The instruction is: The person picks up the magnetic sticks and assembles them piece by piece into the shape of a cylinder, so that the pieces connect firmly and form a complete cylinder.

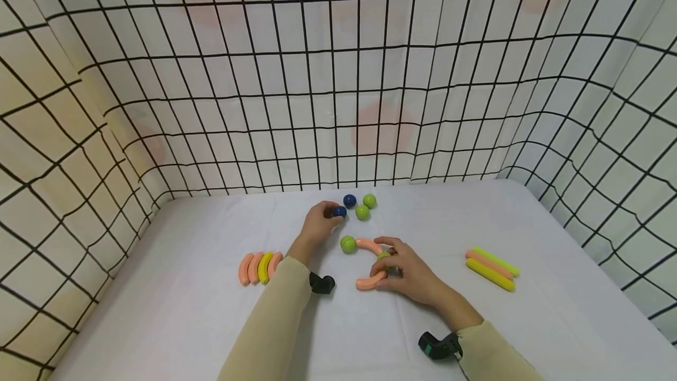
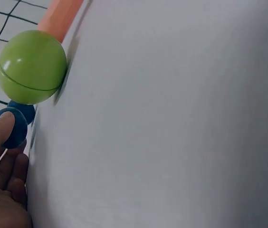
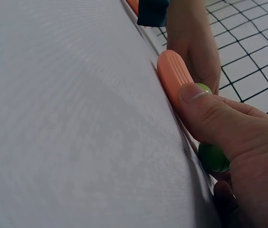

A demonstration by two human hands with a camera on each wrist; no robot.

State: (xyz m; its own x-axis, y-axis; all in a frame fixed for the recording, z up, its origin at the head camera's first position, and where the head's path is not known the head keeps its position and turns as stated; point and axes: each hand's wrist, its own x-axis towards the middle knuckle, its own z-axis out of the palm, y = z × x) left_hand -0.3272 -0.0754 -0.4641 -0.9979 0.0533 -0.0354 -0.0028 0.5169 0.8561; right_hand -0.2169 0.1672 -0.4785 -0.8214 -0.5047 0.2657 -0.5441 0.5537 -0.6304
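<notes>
My left hand [image 1: 317,225] pinches a dark blue ball [image 1: 339,211] between thumb and fingers; the ball [image 2: 17,128] shows under the thumb in the left wrist view. Beside it lie a second blue ball [image 1: 349,201] and two green balls [image 1: 366,207]. My right hand [image 1: 409,272] grips a salmon-coloured curved stick [image 1: 369,283], its thumb along the ribbed side [image 3: 174,71]. A green ball [image 3: 213,157] sits at that stick's end, partly hidden by the fingers. From there another salmon curved stick [image 1: 368,244] runs to a green ball [image 1: 348,244].
Several curved sticks [image 1: 258,268], salmon and one yellow, lie in a row at the left. Straight sticks [image 1: 492,269] in yellow, salmon and green lie at the right. Black grid netting [image 1: 338,104] rises behind and beside the white tabletop [image 1: 201,322].
</notes>
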